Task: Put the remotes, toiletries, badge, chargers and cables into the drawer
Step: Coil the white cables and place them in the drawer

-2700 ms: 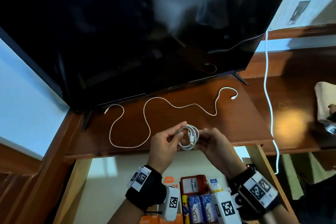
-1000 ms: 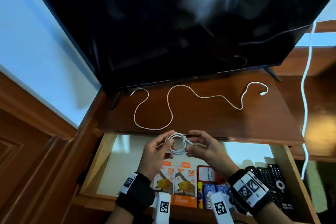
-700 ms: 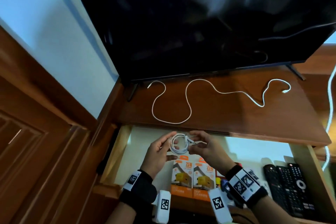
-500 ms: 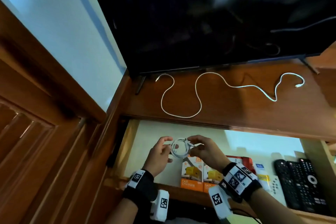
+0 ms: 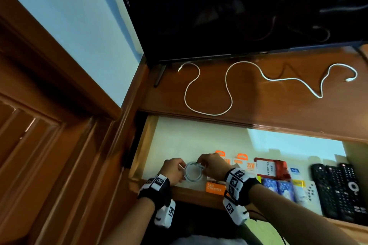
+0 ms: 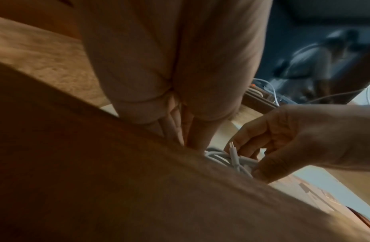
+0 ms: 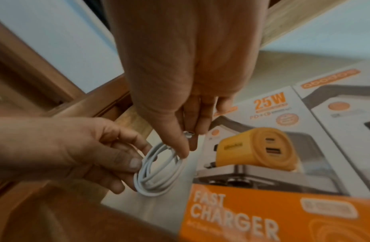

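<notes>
While both hands work low inside the open drawer, the scene reads as follows, from biggest to smallest.

Television [image 5: 239,6]: dark screen standing at the back of the wooden shelf [image 5: 258,105], filling the upper part of the head view.
Drawer [image 5: 151,137]: pulled out below the shelf, pale lining showing at its left end.
Remotes [image 5: 342,187]: black, lying side by side at the drawer's right end.
Charger boxes [image 7: 263,163]: two orange-and-white boxes flat in the drawer, the nearer one printed "FAST CHARGER" and "25W", just right of the hands.
Badge [image 5: 268,168]: red holder with a white card, lying right of the charger boxes.
Loose cable [image 5: 229,85]: white, snaking uncoiled across the shelf in front of the television.
Left hand [image 5: 173,170]: thumb and curled fingers pinch the left side of the coiled cable [image 7: 159,170].
Right hand [image 5: 213,165]: fingertips pinch the coil's far side, by a plug end.
Coiled cable: small white ring held between the two hands, low over the drawer's pale lining, just left of the nearer charger box.
</notes>
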